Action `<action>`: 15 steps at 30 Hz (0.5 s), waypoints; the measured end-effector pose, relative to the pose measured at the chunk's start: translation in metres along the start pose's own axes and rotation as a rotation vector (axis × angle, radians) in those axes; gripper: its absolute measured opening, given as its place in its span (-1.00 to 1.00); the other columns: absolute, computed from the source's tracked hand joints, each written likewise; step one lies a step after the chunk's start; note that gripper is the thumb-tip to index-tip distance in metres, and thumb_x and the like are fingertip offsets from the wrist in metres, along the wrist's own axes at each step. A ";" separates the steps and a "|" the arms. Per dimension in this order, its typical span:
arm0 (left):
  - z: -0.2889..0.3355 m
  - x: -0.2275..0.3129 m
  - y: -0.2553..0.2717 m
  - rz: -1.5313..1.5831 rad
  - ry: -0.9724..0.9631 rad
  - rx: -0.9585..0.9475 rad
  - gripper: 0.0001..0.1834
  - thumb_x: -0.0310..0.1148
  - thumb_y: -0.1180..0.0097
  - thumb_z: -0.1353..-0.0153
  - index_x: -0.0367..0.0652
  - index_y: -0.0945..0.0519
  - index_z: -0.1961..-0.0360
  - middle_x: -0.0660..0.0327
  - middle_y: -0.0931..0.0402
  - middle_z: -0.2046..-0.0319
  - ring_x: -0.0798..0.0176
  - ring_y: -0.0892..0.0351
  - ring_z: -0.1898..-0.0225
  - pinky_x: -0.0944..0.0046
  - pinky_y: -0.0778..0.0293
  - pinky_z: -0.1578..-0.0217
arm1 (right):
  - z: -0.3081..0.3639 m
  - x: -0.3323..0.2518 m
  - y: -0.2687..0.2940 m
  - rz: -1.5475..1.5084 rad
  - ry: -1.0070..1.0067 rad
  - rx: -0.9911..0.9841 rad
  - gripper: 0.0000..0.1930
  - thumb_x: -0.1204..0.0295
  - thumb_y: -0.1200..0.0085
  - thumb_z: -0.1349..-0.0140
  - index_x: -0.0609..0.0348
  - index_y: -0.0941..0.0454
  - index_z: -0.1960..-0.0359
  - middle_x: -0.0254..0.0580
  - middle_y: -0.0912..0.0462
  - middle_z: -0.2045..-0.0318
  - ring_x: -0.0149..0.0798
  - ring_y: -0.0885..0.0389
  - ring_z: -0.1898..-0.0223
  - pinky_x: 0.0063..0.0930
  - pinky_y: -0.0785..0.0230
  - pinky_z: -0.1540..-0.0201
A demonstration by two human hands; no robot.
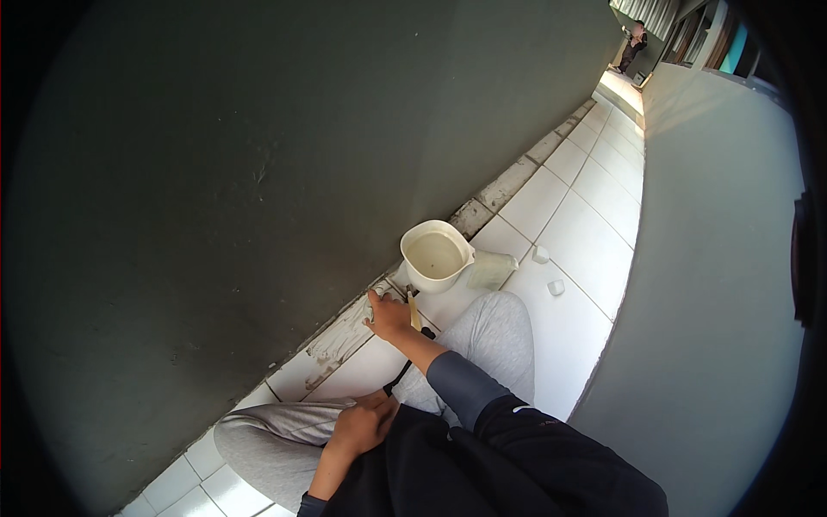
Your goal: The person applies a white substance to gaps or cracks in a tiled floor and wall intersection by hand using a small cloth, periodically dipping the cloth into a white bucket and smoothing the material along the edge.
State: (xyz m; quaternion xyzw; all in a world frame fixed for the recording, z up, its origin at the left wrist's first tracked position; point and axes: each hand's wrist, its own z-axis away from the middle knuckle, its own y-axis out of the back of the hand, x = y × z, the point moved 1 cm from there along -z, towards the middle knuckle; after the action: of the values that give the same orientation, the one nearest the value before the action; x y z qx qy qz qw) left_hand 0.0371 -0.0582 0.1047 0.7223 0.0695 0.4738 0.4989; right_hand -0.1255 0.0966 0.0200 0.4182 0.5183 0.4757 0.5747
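Note:
My right hand reaches to the tiled strip at the foot of the dark wall. Its fingers are bent together at a pale, wet-looking patch, around something greyish that is too small to name. Whitish smears cover the strip beside it. My left hand rests in my lap between my bent legs, its fingers mostly hidden. Just right of my right hand lies a tool with a pale yellow handle. Beyond it stands a white plastic tub with a pouring lip, holding cloudy liquid.
A pale translucent bag or cloth lies beside the tub, near two small whitish blocks on the white tiles. The dark wall runs along the left, a grey-green wall along the right. Far down the passage stands a person.

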 end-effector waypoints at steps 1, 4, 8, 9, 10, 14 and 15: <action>0.002 -0.002 0.000 0.001 0.000 -0.002 -0.75 -0.23 0.01 -0.09 -0.02 -0.52 0.22 0.16 -0.53 0.36 0.00 -0.55 0.42 0.11 -0.49 0.39 | 0.000 0.001 -0.001 0.013 -0.001 0.011 -0.40 0.08 -0.16 0.04 -0.07 -0.19 -0.02 -0.07 -0.49 0.28 -0.06 -0.56 0.34 -0.22 -0.40 0.37; 0.008 -0.013 0.001 -0.027 0.060 -0.093 -0.76 -0.19 0.01 -0.08 0.00 -0.55 0.25 0.12 -0.54 0.38 0.00 -0.55 0.42 0.09 -0.48 0.38 | 0.000 0.001 -0.001 -0.001 -0.008 -0.003 -0.40 0.08 -0.16 0.04 -0.07 -0.18 -0.01 -0.06 -0.49 0.29 -0.06 -0.56 0.33 -0.22 -0.40 0.36; 0.007 -0.018 0.001 -0.089 0.135 -0.268 -0.75 -0.16 0.00 -0.06 0.02 -0.57 0.26 0.05 -0.54 0.40 0.00 -0.55 0.42 0.07 -0.48 0.37 | 0.000 -0.001 0.000 0.006 -0.008 -0.017 -0.40 0.08 -0.16 0.03 -0.07 -0.18 -0.01 -0.06 -0.49 0.29 -0.06 -0.56 0.34 -0.22 -0.40 0.37; 0.004 -0.016 0.001 -0.094 0.128 -0.290 -0.75 -0.18 -0.01 -0.06 0.02 -0.56 0.26 0.03 -0.54 0.40 0.00 -0.55 0.41 0.06 -0.48 0.38 | 0.000 -0.001 0.000 0.004 -0.006 -0.017 -0.40 0.08 -0.16 0.03 -0.07 -0.18 -0.01 -0.05 -0.49 0.29 -0.06 -0.56 0.34 -0.23 -0.40 0.37; 0.002 -0.014 0.000 -0.095 0.126 -0.288 -0.75 -0.18 -0.01 -0.06 0.02 -0.56 0.26 0.03 -0.54 0.40 0.00 -0.55 0.41 0.06 -0.48 0.38 | -0.001 0.000 0.000 0.002 -0.005 -0.017 -0.41 0.08 -0.15 0.03 -0.07 -0.18 -0.01 -0.05 -0.49 0.29 -0.06 -0.57 0.35 -0.23 -0.40 0.38; -0.001 -0.002 -0.001 0.072 -0.002 -0.070 -0.76 -0.21 -0.01 -0.03 -0.01 -0.55 0.27 0.04 -0.54 0.41 0.00 -0.54 0.39 0.05 -0.46 0.38 | 0.001 0.000 0.001 -0.008 0.005 -0.005 -0.41 0.08 -0.15 0.03 -0.06 -0.17 0.00 -0.05 -0.49 0.30 -0.06 -0.57 0.37 -0.23 -0.40 0.40; -0.001 -0.001 -0.001 0.127 -0.031 0.009 -0.76 -0.22 -0.02 -0.02 -0.02 -0.55 0.28 0.05 -0.54 0.41 0.00 -0.54 0.38 0.05 -0.46 0.38 | 0.001 0.000 0.001 -0.007 0.004 0.004 -0.41 0.08 -0.15 0.03 -0.06 -0.18 0.00 -0.06 -0.49 0.31 -0.06 -0.57 0.37 -0.23 -0.40 0.41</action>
State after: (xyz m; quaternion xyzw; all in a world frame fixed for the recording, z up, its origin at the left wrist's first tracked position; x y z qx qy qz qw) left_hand 0.0358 -0.0576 0.1033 0.7349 0.0178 0.4929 0.4654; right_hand -0.1250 0.0967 0.0208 0.4165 0.5217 0.4737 0.5745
